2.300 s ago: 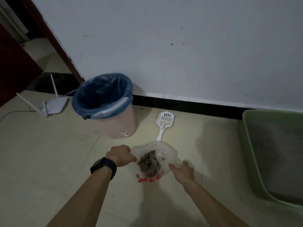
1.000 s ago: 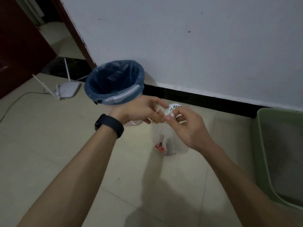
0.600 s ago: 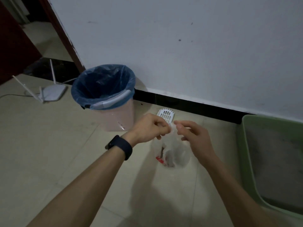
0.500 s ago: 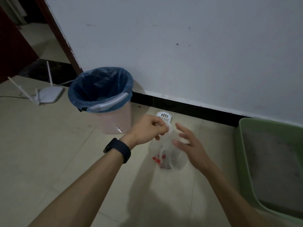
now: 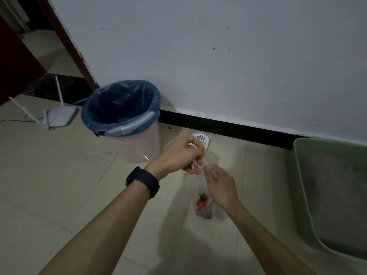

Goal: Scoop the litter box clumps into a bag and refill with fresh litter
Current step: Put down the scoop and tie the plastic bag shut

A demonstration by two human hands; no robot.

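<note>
- 2 hands reach forward and low over the tiled floor [image 5: 59, 185].
- The left hand [image 5: 178, 153] is clenched around the twisted neck of a thin clear bag [image 5: 204, 209]. A dark wristband [image 5: 143, 181] sits on its wrist.
- The bag hangs below this hand, with dark clumps [image 5: 202, 196] and red print near its bottom. I cannot tell if it touches the floor.
- The right hand [image 5: 220, 183] is released and holds nothing. Its fingers are loose and blurred, just beside the bag's neck.
- The white scoop [image 5: 202, 138] lies on the floor just beyond the left hand.
- The pink bin [image 5: 143, 145] with a blue liner [image 5: 119, 104] stands beyond the left hand, to its left.
- The green litter box [image 5: 297, 195] stands well to the right of the right hand, with grey litter inside.
</note>
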